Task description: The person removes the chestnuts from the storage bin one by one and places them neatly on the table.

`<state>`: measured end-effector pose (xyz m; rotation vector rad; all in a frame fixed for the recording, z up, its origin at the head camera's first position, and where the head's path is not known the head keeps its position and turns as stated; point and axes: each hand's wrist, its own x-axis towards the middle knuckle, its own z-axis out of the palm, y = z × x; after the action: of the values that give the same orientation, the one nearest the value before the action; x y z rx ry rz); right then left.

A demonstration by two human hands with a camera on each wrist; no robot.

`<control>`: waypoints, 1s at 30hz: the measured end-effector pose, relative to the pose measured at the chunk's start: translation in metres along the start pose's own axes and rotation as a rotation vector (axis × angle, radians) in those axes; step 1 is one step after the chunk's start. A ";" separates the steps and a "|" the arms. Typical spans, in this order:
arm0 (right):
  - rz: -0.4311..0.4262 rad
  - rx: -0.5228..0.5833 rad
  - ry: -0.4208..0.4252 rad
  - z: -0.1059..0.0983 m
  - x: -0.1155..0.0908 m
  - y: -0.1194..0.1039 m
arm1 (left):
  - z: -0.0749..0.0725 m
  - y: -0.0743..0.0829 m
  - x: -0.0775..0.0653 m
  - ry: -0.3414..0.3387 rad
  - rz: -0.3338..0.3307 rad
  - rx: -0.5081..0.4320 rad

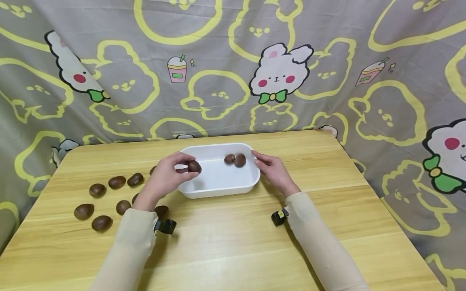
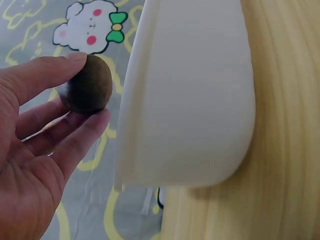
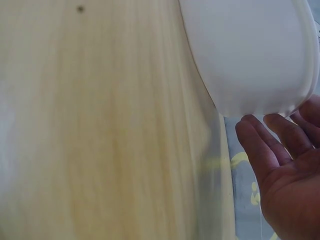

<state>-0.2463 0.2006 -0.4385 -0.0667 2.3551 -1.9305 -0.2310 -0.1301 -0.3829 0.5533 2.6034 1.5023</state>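
Note:
My left hand (image 1: 165, 173) pinches a brown chestnut (image 1: 194, 167) between thumb and fingertips, above the left end of a white plastic tray (image 1: 211, 190). In the left wrist view the chestnut (image 2: 91, 85) sits at the fingertips, beside the tray's rim. Two more chestnuts (image 1: 239, 160) lie together inside the tray near its right end. My right hand (image 1: 274, 171) rests at that right end, its fingertips touching the outer wall. From the right wrist view, its fairly straight fingers (image 3: 255, 145) meet the tray's end (image 3: 255, 65) from outside.
Several loose chestnuts (image 1: 102, 223) are spread over the left of the wooden table (image 1: 225, 246), some partly hidden behind my left hand and wrist. A patterned grey curtain (image 1: 218, 52) hangs behind the table's far edge. Each sleeve has a small black wrist camera (image 1: 167, 226).

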 end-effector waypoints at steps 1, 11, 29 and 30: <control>0.001 0.000 -0.002 0.000 0.000 0.000 | -0.001 -0.002 -0.002 0.002 -0.003 0.001; -0.011 0.005 0.001 0.002 0.001 0.000 | -0.012 -0.013 -0.020 0.028 -0.014 0.067; -0.020 -0.026 0.007 0.002 0.000 0.002 | -0.047 -0.022 -0.060 0.079 -0.003 0.185; -0.020 -0.030 0.008 0.001 0.000 0.002 | -0.048 -0.023 -0.062 0.083 0.004 0.185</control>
<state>-0.2459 0.1996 -0.4409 -0.0860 2.3973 -1.9084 -0.1914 -0.2012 -0.3840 0.5223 2.8256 1.3213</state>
